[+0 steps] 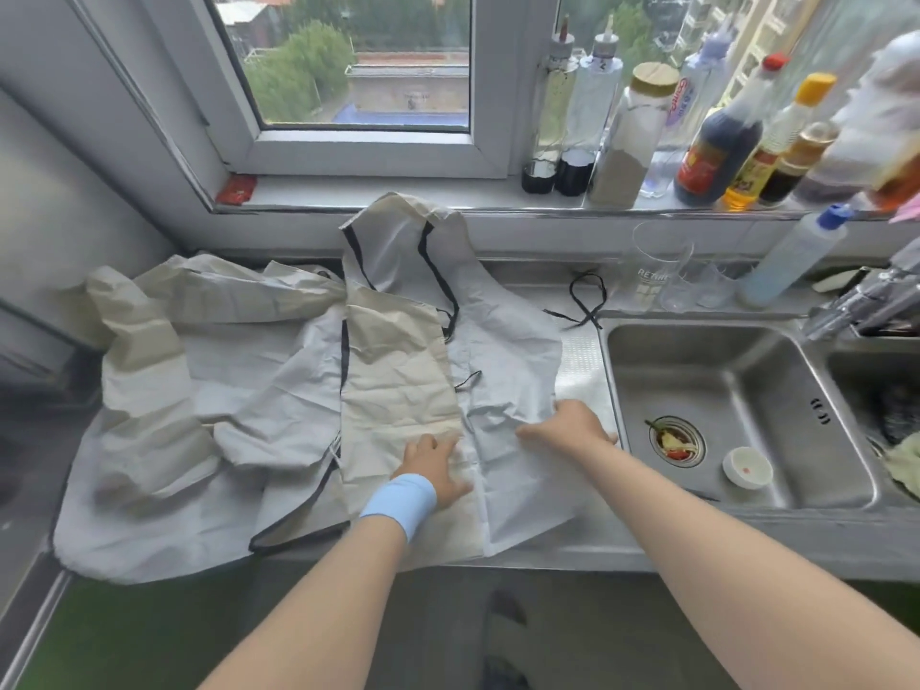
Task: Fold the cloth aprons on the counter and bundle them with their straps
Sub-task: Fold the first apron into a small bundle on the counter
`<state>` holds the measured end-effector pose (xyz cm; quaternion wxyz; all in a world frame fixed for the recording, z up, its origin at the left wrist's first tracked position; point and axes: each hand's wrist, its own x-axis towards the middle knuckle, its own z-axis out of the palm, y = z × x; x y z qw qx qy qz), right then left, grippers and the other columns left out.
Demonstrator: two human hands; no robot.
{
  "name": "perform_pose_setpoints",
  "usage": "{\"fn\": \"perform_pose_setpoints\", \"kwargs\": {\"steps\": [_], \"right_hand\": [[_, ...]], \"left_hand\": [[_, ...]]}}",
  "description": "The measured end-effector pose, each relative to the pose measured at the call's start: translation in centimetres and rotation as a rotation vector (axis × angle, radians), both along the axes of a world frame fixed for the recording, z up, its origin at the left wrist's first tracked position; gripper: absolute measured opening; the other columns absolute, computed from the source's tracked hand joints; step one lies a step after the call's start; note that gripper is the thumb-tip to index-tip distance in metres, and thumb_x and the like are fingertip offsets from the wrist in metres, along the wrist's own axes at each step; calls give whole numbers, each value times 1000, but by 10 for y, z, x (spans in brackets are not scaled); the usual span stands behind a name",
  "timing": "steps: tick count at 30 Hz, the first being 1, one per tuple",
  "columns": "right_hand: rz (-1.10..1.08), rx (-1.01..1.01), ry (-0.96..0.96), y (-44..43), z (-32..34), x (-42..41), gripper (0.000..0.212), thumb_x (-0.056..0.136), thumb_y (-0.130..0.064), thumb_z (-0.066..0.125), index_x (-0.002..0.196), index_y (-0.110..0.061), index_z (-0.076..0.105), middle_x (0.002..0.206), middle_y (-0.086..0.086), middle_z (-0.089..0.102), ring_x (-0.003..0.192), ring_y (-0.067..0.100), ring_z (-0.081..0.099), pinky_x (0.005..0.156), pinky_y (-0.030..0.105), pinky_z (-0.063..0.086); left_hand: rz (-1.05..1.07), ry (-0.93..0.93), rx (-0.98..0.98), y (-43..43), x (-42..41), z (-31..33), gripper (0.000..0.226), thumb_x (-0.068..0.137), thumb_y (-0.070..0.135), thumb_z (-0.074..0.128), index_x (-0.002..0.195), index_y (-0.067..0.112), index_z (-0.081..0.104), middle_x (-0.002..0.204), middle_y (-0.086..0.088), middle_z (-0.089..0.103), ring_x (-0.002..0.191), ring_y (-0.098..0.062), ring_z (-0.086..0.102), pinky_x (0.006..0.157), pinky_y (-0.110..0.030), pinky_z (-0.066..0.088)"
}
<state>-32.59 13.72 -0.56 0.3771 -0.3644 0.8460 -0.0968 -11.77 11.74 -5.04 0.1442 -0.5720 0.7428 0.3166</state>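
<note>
Both arms reach forward over the steel desk [581,363]. The left hand [433,469], with a light blue band [401,501] at the wrist, lies palm down, fingers spread, on the crumpled cream cloth apron with black trim [398,385]. Just to its right, the right hand [567,426] presses flat, fingers straight, on the pale grey cloth apron [508,336].

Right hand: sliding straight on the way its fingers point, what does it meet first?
The right hand, resting on the grey apron, points left: first the edge of the beige apron, probably then the left hand.
</note>
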Motion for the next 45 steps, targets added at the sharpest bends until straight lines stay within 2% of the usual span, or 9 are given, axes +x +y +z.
{"fn": "perform_pose_setpoints", "kwargs": {"steps": [4,9,12,15,20,27,33,41,45], "right_hand": [[64,-125,-264,-15,41,21,70,50,-41,82,112,-11,69,108,4,71,102,27,68,85,36,54],[240,-109,-576,-21,79,75,22,91,-22,68,111,-20,74,105,-6,69,109,16,59,83,24,45],[261,21,-765,-19,71,108,16,95,-33,57,105,-35,68,135,-12,58,129,13,48,97,48,32],[93,-72,-828,-16,49,129,29,94,-5,47,113,-25,58,131,0,61,122,19,59,89,45,44],[149,-118,-564,-10,17,143,45,89,-5,44,130,-20,56,123,4,58,101,20,56,82,32,47],[540,13,-299,-34,-22,133,52,89,-6,47,139,-15,55,141,1,56,126,15,54,103,21,40],[405,-220,-29,-106,-12,93,40,90,-15,45,123,-27,64,119,-4,67,109,19,62,87,27,48],[630,-84,306,-159,-45,58,24,85,-28,58,107,-25,65,110,1,63,101,26,63,78,31,48],[647,-33,134,-174,-46,63,11,85,-28,59,77,-23,64,85,-3,67,83,21,62,65,28,43]], "left_hand": [[342,375,267,-9,1,52,51,93,50,51,139,29,46,140,-3,50,120,-23,53,101,-34,42],[825,862,512,-12,27,104,57,89,65,48,123,19,54,116,-10,53,101,-32,62,77,-52,57],[837,833,532,-3,52,108,63,83,68,55,127,24,52,124,-11,51,101,-36,61,66,-48,58],[739,651,390,5,72,100,42,85,43,66,121,22,58,113,-5,58,86,-24,61,61,-39,59],[717,430,175,6,101,76,23,59,17,60,80,18,68,87,-6,66,74,-25,61,76,-46,60],[368,-177,110,-33,115,55,32,86,18,57,116,11,64,118,-11,66,104,-30,66,86,-33,54],[286,118,-88,-110,71,64,31,89,25,55,120,26,60,119,3,65,107,-20,60,92,-27,46],[67,173,-125,-170,11,40,37,90,17,54,126,26,58,126,6,61,118,-18,55,103,-32,42],[147,187,-46,-185,4,34,19,87,18,52,100,25,64,105,1,68,93,-21,64,85,-33,52]]}}
